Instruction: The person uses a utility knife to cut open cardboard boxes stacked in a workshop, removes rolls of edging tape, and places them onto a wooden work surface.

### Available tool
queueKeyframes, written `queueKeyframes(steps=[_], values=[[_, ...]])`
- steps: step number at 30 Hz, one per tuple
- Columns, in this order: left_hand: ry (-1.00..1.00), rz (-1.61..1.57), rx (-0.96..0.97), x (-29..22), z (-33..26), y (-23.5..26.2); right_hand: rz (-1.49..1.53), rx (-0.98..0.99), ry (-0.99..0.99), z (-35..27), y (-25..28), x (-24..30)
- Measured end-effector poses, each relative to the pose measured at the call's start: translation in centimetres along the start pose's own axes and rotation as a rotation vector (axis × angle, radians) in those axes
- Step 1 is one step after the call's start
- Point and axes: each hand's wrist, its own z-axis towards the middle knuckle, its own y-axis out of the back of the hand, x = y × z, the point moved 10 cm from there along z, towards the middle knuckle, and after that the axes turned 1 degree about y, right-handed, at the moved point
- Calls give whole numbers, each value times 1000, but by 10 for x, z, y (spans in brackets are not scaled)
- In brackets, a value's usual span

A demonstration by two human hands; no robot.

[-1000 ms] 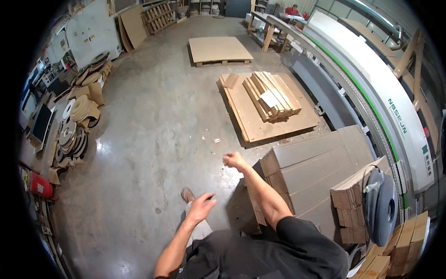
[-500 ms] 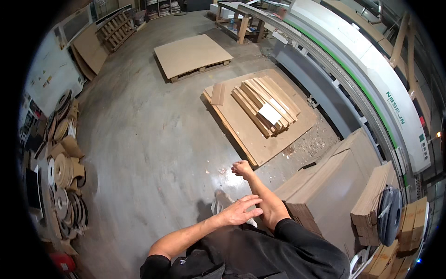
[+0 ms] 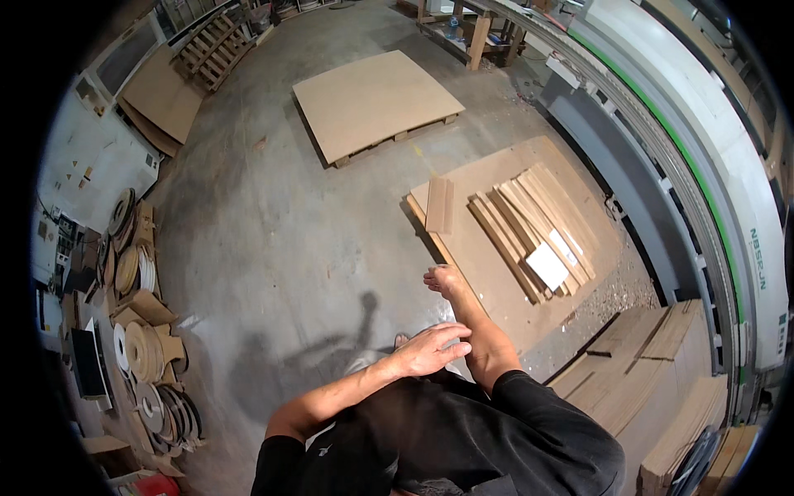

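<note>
My left hand [image 3: 432, 349] is open and empty, its fingers stretched toward my right forearm [image 3: 475, 324]. The fingertips overlap the forearm's inner side; whether they touch it I cannot tell. My right hand [image 3: 444, 282] is held out in front with its fingers loosely curled and nothing visible in it. Beyond that hand lies a low board-topped stack [image 3: 484, 281]. On it rest a pile of narrow wooden strips [image 3: 538, 207] with a white sheet [image 3: 547, 266] on top, and a short brown panel piece [image 3: 440, 205] at its left corner.
A pallet topped with a large flat board [image 3: 376, 103] stands farther ahead. Along the right runs a long white and grey machine [image 3: 695, 165], with stacked brown panels [image 3: 637, 355] nearer me. Rolls of edge banding [image 3: 147, 351] line the left side. Small debris [image 3: 628, 298] litters the floor by the machine.
The view has shifted, so the pallet and strip pile sit farther right and the left-hand rolls show more fully. My arms keep nearly the same pose.
</note>
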Motion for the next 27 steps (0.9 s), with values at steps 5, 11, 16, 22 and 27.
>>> queueKeyframes(steps=[5,11,16,22,27], values=[[-70,-37,0,11,87,152,-74,97,160,139,-49,157],[98,-120,-182,131,220,459,-132,-139,262,327,39,269],[209,-240,-230,158,328,622,232,-324,58,320,101,251],[94,181,22,117,537,708,606,-593,-237,313,151,168],[31,412,49,155,694,770,916,-539,-457,383,194,133]])
